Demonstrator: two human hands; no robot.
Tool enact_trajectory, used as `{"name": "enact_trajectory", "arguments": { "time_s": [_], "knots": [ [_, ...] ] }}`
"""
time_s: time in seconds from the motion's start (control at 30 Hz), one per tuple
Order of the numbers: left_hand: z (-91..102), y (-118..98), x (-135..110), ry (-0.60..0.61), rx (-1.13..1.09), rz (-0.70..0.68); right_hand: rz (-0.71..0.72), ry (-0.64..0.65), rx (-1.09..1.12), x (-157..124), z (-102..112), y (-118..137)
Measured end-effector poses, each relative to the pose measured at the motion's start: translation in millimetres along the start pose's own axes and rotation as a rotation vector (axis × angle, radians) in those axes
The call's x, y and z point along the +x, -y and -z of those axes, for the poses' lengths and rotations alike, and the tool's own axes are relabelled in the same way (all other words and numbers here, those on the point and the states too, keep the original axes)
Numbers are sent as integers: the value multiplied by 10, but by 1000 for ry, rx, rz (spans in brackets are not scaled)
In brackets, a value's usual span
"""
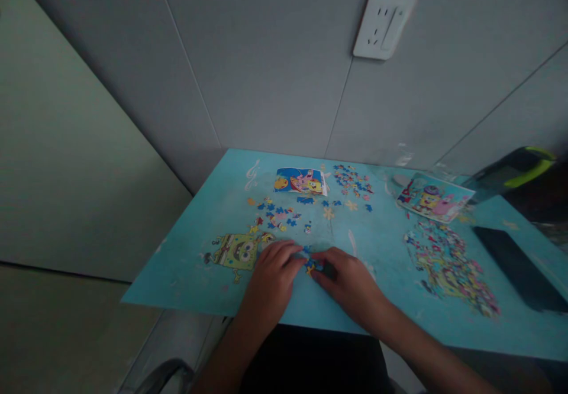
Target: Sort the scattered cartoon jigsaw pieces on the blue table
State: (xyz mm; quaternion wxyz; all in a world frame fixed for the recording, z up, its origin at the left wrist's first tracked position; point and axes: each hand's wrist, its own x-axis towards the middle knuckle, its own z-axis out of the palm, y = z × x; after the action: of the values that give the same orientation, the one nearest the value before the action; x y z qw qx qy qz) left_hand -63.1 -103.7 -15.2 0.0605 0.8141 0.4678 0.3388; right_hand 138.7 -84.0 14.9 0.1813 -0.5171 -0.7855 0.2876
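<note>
My left hand point(271, 275) and my right hand point(350, 280) rest side by side on the blue table point(186, 264). Their fingertips meet over a small cluster of blue and yellow puzzle pieces point(311, 262). Both hands have fingers curled and pressed on the pieces. Just left of my left hand lies an assembled yellow cartoon figure point(237, 251). Loose blue and pink pieces point(277, 215) are scattered beyond my hands.
A picture card point(300, 181) lies at the table's far middle, with more loose pieces point(352, 180) beside it. Another card point(433, 197) and a big pile of pieces point(450, 267) sit at right. A black phone point(517, 267) lies far right. A wall socket point(382, 24) hangs above.
</note>
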Motion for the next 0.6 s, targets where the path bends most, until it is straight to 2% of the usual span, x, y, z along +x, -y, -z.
{"name": "enact_trajectory", "arguments": {
  "time_s": [0.13, 0.5, 0.6],
  "knots": [
    [-9, 19, 3, -7, 13, -13, 9, 58, -7, 42, 0, -8],
    [-63, 46, -27, -23, 28, -25, -36, 109, 91, 79, 50, -23],
    [-52, 34, -29, 13, 39, -14, -67, 120, 87, 92, 37, -35]
  ]
}}
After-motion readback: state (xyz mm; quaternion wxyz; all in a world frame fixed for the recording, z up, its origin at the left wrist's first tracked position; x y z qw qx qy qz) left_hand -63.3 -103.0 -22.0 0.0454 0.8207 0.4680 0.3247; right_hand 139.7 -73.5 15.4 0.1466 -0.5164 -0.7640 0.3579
